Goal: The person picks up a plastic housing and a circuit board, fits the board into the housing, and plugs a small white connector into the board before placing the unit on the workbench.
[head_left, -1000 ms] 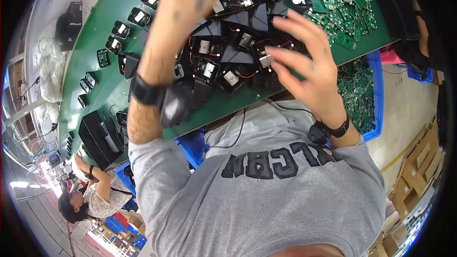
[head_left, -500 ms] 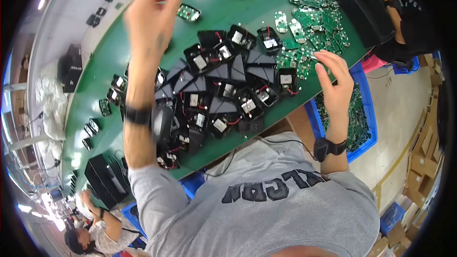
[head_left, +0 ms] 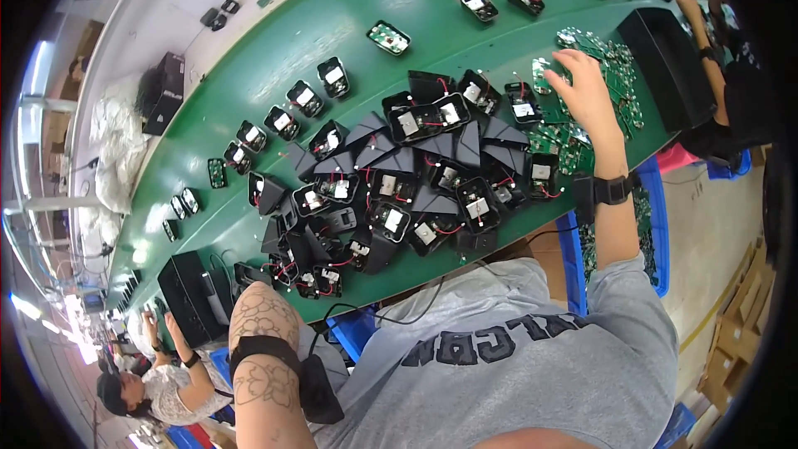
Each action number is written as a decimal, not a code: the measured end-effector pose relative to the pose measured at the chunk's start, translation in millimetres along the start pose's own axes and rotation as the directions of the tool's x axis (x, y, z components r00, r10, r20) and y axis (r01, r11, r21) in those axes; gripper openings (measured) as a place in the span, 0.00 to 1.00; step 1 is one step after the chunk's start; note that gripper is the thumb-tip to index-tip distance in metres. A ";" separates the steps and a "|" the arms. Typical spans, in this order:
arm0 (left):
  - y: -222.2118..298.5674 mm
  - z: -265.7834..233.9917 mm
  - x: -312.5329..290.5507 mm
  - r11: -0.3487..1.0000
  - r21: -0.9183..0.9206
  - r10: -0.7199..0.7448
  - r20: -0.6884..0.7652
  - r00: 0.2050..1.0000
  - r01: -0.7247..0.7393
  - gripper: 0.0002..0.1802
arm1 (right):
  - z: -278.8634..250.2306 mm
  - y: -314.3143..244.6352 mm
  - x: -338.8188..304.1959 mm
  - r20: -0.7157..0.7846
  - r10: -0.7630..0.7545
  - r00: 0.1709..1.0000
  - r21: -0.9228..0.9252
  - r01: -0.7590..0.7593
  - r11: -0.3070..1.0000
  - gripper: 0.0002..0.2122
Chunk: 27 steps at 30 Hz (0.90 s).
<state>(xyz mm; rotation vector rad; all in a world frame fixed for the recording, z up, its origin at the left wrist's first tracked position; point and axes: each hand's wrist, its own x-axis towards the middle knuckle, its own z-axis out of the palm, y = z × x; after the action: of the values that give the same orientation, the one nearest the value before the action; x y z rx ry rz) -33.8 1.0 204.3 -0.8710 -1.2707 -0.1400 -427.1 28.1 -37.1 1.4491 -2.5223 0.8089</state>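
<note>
I see brown cardboard boxes (head_left: pixel 740 349) stacked at the frame's lower right, and white labels (head_left: pixel 408 122) on the black housings at centre.

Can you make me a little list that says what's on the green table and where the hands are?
Surface: long green belt table
Middle pile: open black plastic casings with red wires and small boards inside
Right side: heap of green circuit boards
Right hand: stretched out, resting on the circuit boards, palm down
Left hand: out of view; only the left forearm shows, low in the picture
Bins: black bin, blue bin
Others: people working at both ends
</note>
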 end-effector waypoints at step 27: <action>-52.8 -287.2 -250.3 -0.816 0.334 -0.577 -0.519 -0.631 0.471 0.26 | 16.9 11.5 -11.2 0.025 -0.090 0.996 0.019 0.089 0.996 0.12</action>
<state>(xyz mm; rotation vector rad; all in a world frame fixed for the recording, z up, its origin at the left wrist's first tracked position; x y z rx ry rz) 75.7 -307.9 3.0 1.7130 -1.6546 -1.2334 -428.0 32.7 -60.0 1.5754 -2.4541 0.8046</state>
